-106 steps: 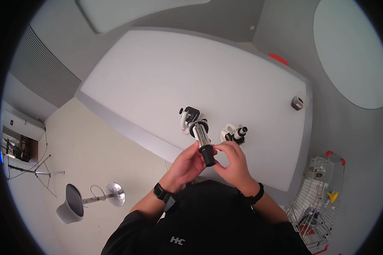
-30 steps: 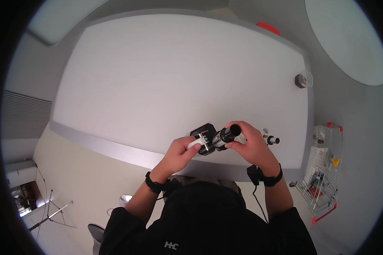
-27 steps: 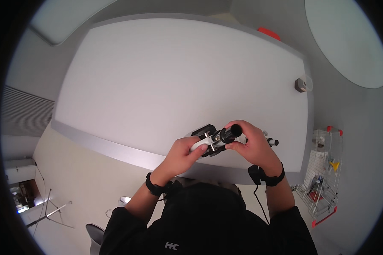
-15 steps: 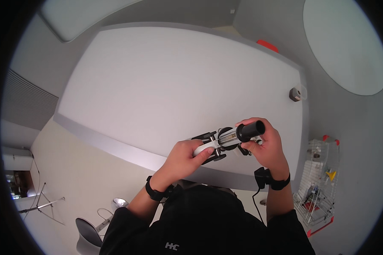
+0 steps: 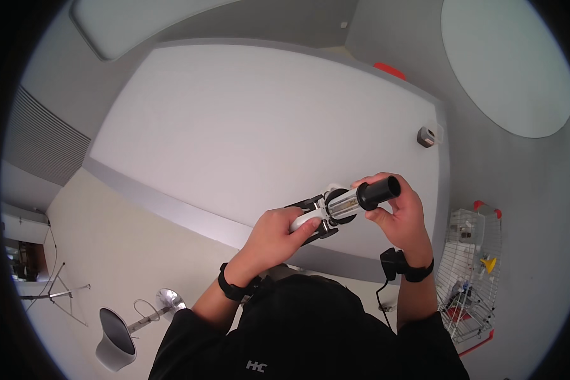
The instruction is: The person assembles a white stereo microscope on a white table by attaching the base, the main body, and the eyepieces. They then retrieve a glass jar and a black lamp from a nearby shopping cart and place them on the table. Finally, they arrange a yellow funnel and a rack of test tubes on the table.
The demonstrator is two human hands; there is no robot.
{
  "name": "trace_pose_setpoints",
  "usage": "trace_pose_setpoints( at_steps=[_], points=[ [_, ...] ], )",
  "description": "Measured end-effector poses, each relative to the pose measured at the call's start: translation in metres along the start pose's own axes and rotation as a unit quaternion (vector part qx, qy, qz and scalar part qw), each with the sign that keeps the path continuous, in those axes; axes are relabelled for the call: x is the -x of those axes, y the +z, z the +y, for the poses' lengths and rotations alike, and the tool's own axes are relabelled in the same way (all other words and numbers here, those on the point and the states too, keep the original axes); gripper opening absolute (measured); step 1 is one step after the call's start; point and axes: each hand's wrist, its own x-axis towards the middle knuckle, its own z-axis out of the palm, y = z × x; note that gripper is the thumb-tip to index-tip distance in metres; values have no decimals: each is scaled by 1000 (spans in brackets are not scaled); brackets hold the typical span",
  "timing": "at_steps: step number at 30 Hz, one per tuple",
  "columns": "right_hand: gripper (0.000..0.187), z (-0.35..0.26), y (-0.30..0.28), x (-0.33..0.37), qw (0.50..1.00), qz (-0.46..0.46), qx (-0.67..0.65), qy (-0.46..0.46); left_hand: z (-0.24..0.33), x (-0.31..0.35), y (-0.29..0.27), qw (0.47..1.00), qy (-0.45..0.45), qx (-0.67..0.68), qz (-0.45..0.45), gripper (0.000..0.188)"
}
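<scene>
Above the near right edge of the table I hold a small microscope point(image 5: 344, 204), tilted, with a white arm, a clear tube section, black knobs and a black eyepiece point(image 5: 381, 191) pointing up to the right. My left hand point(image 5: 273, 235) is closed around the white arm point(image 5: 306, 220), the thumb along its top. My right hand point(image 5: 400, 212) curls around the collar below the eyepiece, its fingers behind and its thumb at the near side. The lower parts of the microscope are largely hidden beneath the tube and my hands. A black band sits on each wrist.
A white table point(image 5: 234, 126) with a grey rim lies in front of me. At its right edge stands a small dark container point(image 5: 425, 136) with a clear part. A wire cart point(image 5: 468, 278) with red corners holds items at my right. A grey chair point(image 5: 116, 342) is at lower left.
The eyepiece end has shifted slightly to the right and up. My right thumb has drawn a little away from the tube's side. The whole view has also turned slightly.
</scene>
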Motion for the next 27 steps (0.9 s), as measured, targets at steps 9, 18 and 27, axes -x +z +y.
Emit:
trace_pose_setpoints(
  at_steps=[9,18,27],
  points=[
    [47,-4,-27,41,998,8,-45,-33,28,27,37,998,17,55,5,42],
    [45,-11,-38,52,998,6,-35,-54,43,32,47,998,32,44,15,41],
    [43,-13,-48,54,997,-1,-52,-61,56,35,56,999,18,10,29,42]
  ],
)
